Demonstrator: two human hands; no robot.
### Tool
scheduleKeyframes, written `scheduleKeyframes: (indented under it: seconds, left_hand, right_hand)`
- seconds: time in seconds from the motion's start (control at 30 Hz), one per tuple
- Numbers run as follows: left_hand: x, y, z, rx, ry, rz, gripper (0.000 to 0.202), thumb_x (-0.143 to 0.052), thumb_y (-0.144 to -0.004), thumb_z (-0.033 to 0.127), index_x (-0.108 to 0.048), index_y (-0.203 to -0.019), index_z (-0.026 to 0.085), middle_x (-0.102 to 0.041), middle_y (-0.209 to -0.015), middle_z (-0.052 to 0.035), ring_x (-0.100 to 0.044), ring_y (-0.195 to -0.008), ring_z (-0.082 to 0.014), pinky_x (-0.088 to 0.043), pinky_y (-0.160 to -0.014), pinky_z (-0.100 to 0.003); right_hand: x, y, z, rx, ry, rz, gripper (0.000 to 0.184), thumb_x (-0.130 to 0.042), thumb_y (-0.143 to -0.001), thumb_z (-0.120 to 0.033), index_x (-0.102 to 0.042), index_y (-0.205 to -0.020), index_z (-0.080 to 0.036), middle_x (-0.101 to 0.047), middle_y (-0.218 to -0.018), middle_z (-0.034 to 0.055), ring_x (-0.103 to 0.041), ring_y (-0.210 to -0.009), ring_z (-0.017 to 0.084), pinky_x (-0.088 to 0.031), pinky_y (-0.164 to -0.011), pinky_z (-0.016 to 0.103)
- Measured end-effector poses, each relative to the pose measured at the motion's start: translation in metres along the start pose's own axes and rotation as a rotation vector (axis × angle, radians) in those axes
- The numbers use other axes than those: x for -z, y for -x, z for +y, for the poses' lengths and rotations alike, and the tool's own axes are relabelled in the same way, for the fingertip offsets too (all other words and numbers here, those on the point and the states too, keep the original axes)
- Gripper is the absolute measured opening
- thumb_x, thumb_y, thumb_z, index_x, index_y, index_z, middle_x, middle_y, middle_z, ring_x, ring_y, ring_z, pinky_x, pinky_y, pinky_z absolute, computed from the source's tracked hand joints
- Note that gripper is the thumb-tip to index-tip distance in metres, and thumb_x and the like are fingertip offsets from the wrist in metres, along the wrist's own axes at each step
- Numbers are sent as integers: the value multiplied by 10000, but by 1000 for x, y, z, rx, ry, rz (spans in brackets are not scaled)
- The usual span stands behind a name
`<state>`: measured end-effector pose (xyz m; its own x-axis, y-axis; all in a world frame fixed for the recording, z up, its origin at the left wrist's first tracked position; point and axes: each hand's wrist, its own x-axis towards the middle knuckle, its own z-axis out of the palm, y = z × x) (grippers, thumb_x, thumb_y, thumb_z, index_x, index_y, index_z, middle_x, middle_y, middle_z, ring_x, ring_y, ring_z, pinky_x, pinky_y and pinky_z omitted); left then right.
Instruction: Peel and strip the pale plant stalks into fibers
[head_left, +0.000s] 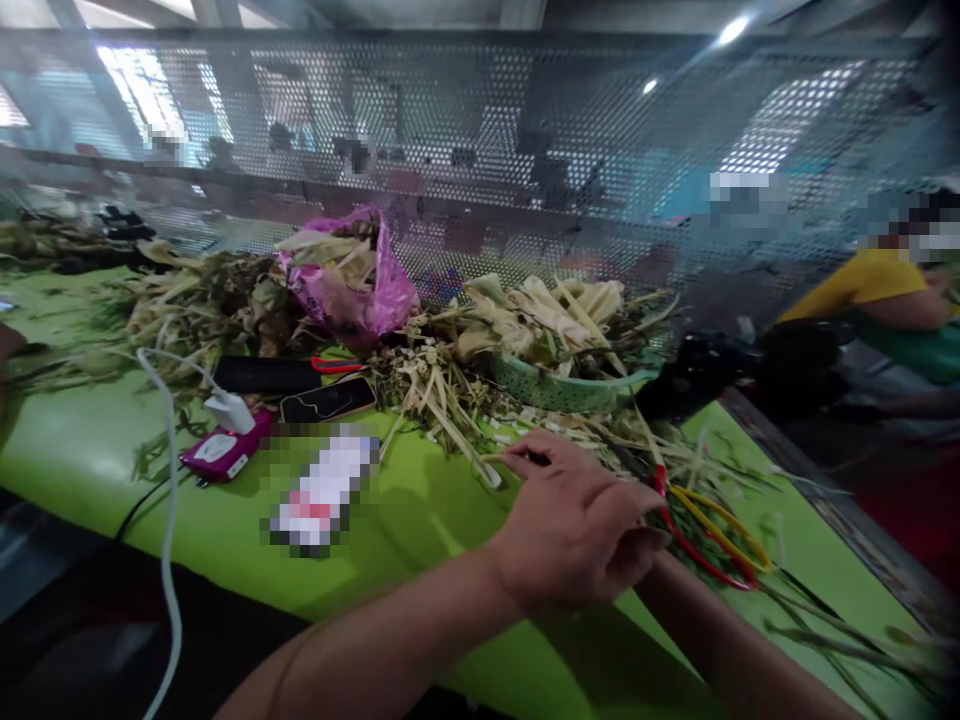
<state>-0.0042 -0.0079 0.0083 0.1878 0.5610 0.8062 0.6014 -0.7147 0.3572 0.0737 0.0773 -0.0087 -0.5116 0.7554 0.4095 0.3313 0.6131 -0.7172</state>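
Observation:
My left hand (577, 520) reaches across the green table (420, 520), back of the hand up. Its thumb and forefinger pinch the end of a thin pale leaf strip (495, 458). My right forearm (712, 640) comes in from the lower right and passes under the left hand, so my right hand is hidden. Red and yellow loop handles (712, 540), like those of scissors, stick out from beneath the left hand on its right side. Cut dry leaf strips (442, 400) lie scattered just beyond the hands.
A green basket (570, 392) heaped with pale leaves stands behind, with a pink plastic bag (352, 280) of leaves to its left. Two phones (327, 400), a pink power bank (221, 450) with a white cable (169, 500) lie left. A perforated metal screen (480, 130) backs the table. A person in yellow (885, 290) sits at the right.

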Motion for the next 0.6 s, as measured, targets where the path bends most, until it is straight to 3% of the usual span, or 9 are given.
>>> scheduleKeyframes:
  seconds: [0.07,0.27,0.43,0.6]
  left_hand:
    - [3,-1,0,-1,17,-12,285,-435,-872,269,-526,-1098,122,-652,-970,-100,-605,-929,-191,-489,-845,-361]
    - [9,-3,-1,45,35,-11,280,-430,-876,279,-550,-1086,138,-666,-925,-84,-637,-856,-187,-526,-739,-339]
    - [13,-4,0,45,67,28,278,-419,-876,267,-571,-1066,134,-683,-899,-78,-645,-821,-187,-540,-717,-334]
    - [20,-7,-1,70,79,82,273,-409,-880,255,-584,-1045,127,-692,-910,-89,-648,-850,-189,-538,-769,-323]
  right_hand:
    - [-19,-15,-8,39,124,-258,180,-654,-758,-407,-688,-773,-231,-636,-774,25,-590,-724,189,-473,-668,308]
    - [-62,-42,-23,32,211,-325,98,-649,-777,-279,-702,-758,-200,-608,-777,25,-564,-715,160,-419,-647,278]
    - [-52,-46,-15,79,350,-214,110,-572,-816,-237,-668,-784,-192,-614,-818,39,-565,-779,174,-410,-705,291]
    - [-37,-39,2,70,435,-296,77,-647,-750,-248,-642,-686,-204,-613,-712,20,-543,-648,158,-395,-591,278]
